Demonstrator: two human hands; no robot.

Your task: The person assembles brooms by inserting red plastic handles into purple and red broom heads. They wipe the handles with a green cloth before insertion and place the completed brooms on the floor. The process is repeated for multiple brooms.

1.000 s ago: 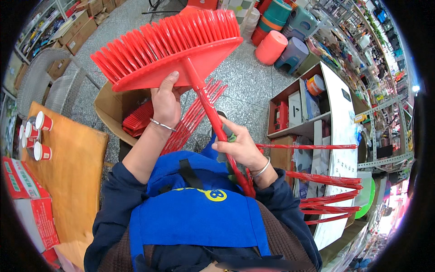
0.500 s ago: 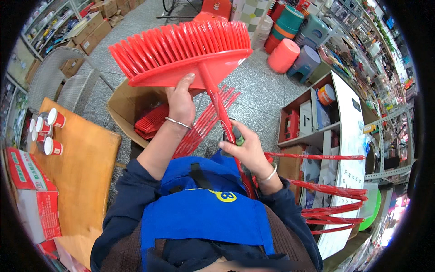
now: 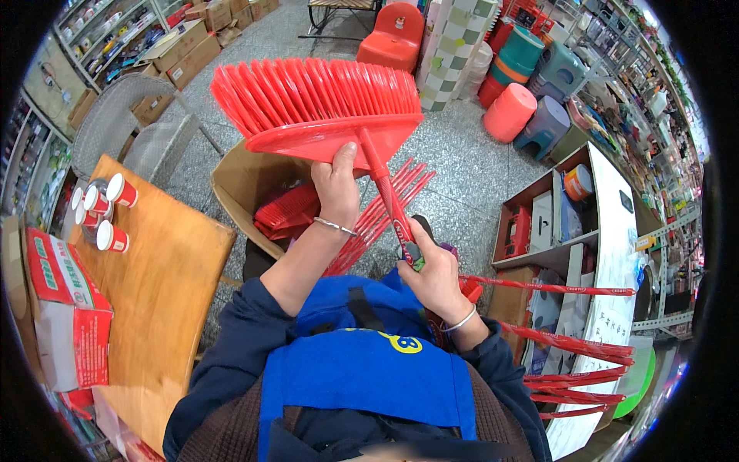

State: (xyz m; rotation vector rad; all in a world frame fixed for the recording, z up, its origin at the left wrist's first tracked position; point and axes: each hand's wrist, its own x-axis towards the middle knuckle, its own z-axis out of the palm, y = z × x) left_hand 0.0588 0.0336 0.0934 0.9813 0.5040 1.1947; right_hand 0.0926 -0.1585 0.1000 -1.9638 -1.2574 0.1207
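Observation:
A red broom (image 3: 327,127) is held up in front of me with its bristles pointing away and its handle slanting down to my right. My left hand (image 3: 337,189) grips the near edge of the broom head, thumb on top. My right hand (image 3: 433,269) is closed round the handle below the head. A small green piece shows under the right fingers, too covered to name. Behind the handle, several red sticks (image 3: 381,219) lean at a slant. Below my left hand, red broom heads (image 3: 285,212) lie in an open cardboard box (image 3: 242,185).
A wooden table (image 3: 165,285) at left bears red-and-white paper cups (image 3: 112,237) and a red-and-white carton (image 3: 73,331). More red sticks (image 3: 570,343) extend by the white-topped cabinet (image 3: 608,231) at right. Stools (image 3: 509,113), a red chair (image 3: 391,42) and a mesh chair (image 3: 123,123) stand farther off.
The view has shifted, so the surroundings appear farther right and lower. The broom head is turned slightly and sits a little nearer my body. Both hands keep their hold on the broom.

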